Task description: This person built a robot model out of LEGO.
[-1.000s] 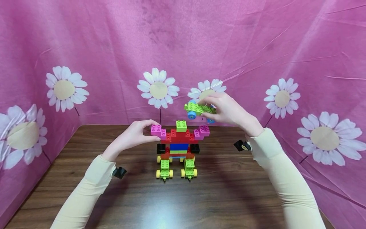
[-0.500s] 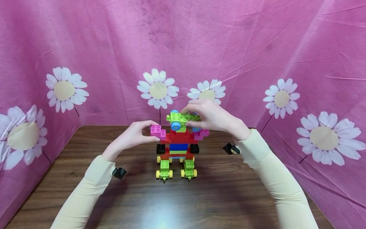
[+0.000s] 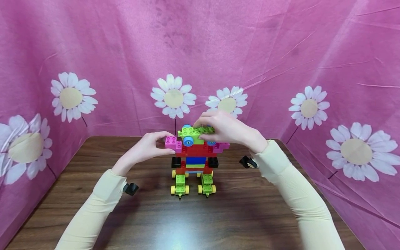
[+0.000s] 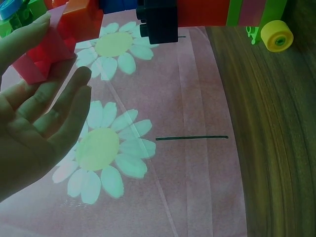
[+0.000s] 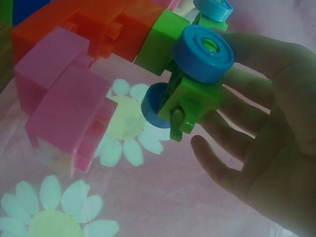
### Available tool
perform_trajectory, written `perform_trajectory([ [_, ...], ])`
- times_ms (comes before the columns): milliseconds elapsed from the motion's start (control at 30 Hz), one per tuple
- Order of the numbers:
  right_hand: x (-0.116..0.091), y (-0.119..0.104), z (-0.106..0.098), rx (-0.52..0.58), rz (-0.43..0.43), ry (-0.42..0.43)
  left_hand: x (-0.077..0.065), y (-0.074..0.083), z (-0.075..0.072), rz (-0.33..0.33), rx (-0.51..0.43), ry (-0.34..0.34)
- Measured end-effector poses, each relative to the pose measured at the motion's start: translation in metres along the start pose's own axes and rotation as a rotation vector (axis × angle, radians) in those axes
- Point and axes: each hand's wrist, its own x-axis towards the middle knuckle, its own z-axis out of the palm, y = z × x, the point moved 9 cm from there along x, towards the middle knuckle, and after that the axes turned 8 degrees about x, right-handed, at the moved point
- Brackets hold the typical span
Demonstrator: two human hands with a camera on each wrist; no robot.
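A figure of toy building bricks stands upright on the table, with a red body (image 3: 196,150), a blue brick (image 3: 196,160) and black bricks (image 3: 176,162) at its sides. My left hand (image 3: 144,149) pinches the pink brick (image 3: 171,141) at its left shoulder between thumb and fingers. My right hand (image 3: 229,127) grips a green wheeled base (image 3: 192,132) with blue wheels (image 3: 188,141), lying crosswise at the figure's top. In the right wrist view this base meets the green brick (image 5: 163,42) of the head; whether it is pressed fully on cannot be told.
Two green wheeled feet (image 3: 180,184) with yellow wheels (image 3: 214,189) stand on the brown wooden table (image 3: 131,215). A pink cloth (image 3: 125,45) printed with daisies hangs behind and along both sides. Black wrist cameras (image 3: 130,189) sit on both sleeves.
My right hand has carried the green wheeled base leftward and down, from the upper right of the figure onto its head. My left hand keeps its place on the pink brick.
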Motion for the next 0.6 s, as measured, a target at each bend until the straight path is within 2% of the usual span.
perform_trajectory([
  [300, 0.0024, 0.0075, 0.0070, 0.081, 0.099, -0.099, 0.0004, 0.0009, 0.0010, 0.005, -0.011, 0.000],
  [600, 0.0012, 0.0091, 0.0083, 0.075, 0.106, -0.110, -0.0009, -0.0013, 0.0028, 0.010, -0.021, 0.008],
])
